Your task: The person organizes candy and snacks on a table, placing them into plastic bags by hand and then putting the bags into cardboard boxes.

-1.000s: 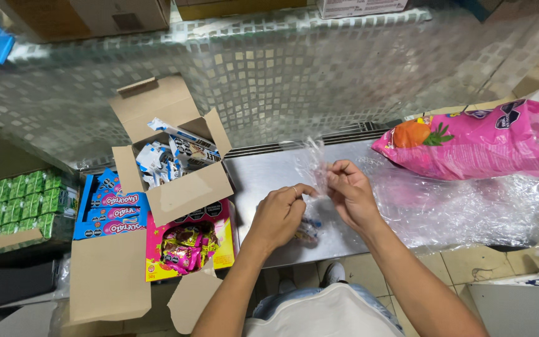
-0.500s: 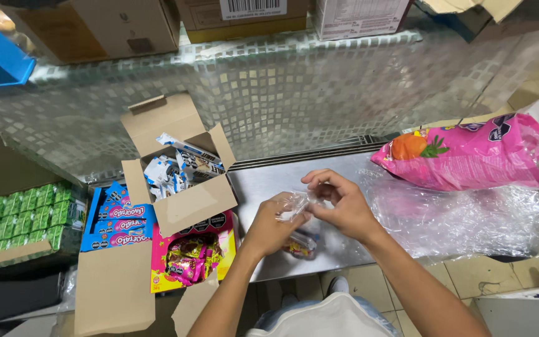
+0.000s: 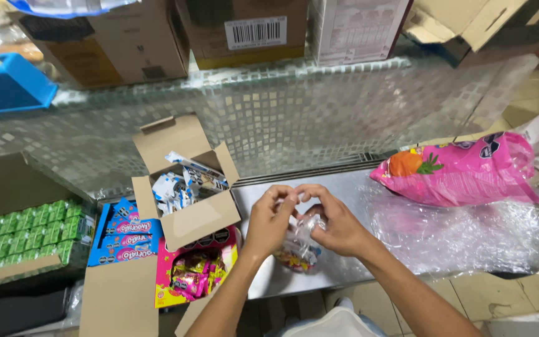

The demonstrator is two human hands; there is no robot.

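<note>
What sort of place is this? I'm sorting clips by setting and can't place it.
Probably a small sweet shop or stockroom: opened cartons of wrapped sweets, a big pink snack bag and stacked cardboard boxes. Both hands close a small clear bag of sweets.

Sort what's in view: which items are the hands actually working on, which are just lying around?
In hand:
- left hand and right hand, both pinching the top of the small clear bag of sweets
- metal counter under it

Lying about:
- pink bag
- clear plastic sheet
- open carton of blue-white packets
- box of green packs
- blue tray
</note>
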